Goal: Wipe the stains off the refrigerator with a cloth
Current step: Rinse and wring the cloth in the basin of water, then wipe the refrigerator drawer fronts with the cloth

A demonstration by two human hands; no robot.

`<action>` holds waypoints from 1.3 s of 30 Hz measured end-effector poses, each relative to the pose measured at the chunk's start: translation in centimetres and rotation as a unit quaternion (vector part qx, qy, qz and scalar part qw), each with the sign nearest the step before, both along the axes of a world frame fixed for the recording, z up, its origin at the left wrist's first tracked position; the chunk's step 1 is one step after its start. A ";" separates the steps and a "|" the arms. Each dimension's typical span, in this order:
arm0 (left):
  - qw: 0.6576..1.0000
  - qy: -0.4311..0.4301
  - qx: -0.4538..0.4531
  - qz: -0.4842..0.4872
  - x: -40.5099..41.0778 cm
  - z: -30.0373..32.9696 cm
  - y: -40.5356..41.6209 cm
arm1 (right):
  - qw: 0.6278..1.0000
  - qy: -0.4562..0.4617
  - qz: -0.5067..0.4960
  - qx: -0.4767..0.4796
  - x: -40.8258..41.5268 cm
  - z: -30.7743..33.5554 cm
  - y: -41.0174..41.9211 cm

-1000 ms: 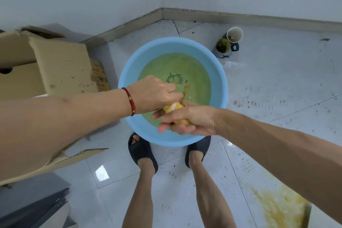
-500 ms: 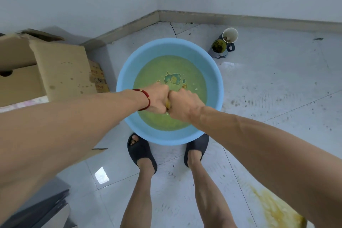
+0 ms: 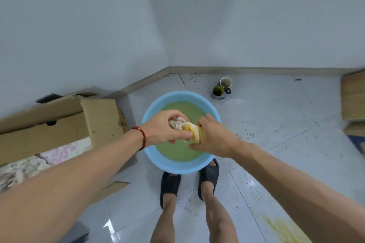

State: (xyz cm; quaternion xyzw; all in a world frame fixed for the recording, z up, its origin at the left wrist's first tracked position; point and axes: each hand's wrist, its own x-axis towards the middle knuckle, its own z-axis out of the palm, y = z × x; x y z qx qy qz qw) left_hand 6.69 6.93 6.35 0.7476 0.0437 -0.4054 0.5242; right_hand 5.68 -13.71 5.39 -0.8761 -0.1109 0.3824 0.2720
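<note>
Both hands are clamped on the cloth (image 3: 188,129) over the basin (image 3: 178,167): left hand (image 3: 165,130) grabs its 9 o'clock end, right hand (image 3: 214,140) its 3 o'clock end. It's twisted tight, pale one end, yellow the other.

Room corner, tiled floor, plain walls.
Two pale grey-white walls (image 3: 98,25) meet in a corner, with a tan skirting board (image 3: 256,70) along their base. Floor (image 3: 286,128) of glossy white tiles with thin dark joints, speckled with dark spots; yellowish stain (image 3: 284,229) at lower right; bright light reflection (image 3: 109,225) on a lower tile. Open brown cardboard box (image 3: 59,124) against the left wall, flaps raised, floral fabric (image 3: 59,152) inside. More cardboard (image 3: 353,96) at the right edge. Two small cups (image 3: 222,88) stand on the floor near the corner.
</note>
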 end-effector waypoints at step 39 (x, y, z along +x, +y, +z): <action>0.826 -0.213 -0.334 -0.400 -34.9 42.6 -34.8 | 0.462 -0.456 -0.757 0.074 -53.6 42.8 -19.5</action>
